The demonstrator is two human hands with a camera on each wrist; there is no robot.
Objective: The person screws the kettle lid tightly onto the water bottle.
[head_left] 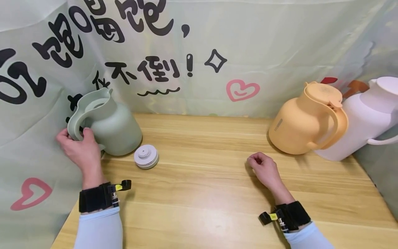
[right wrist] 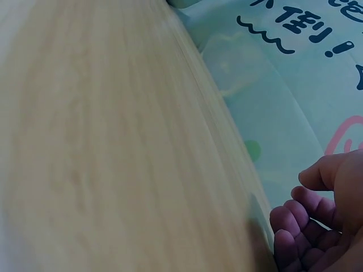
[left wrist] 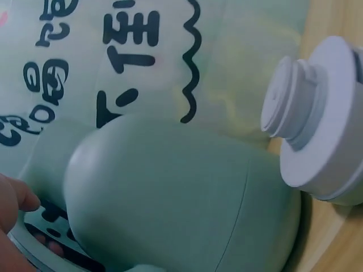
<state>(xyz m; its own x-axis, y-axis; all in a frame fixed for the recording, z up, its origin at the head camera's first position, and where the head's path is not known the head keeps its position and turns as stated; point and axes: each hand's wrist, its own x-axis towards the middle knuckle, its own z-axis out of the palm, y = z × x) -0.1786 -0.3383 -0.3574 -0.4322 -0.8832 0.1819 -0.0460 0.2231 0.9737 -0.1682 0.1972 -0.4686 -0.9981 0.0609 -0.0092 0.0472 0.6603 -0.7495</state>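
Note:
A sage-green thermos jug (head_left: 119,126) stands at the left of the table against the cloth, its mouth uncovered. My left hand (head_left: 79,148) grips its handle; the thumb (left wrist: 25,195) shows at the handle in the left wrist view, and the other fingers are partly hidden. Just right of the jug's base lies a round, stepped white lid (head_left: 146,156), touched by no hand. On the right side, my right hand (head_left: 264,169) is at the tabletop with its fingers loosely curled and nothing in them, as the right wrist view also shows.
An orange thermos jug (head_left: 295,128) with its lid on stands at the back right, in front of a taller white jug (head_left: 370,117). Printed cloth (head_left: 280,45) hangs behind and at both sides of the wooden table (head_left: 199,193).

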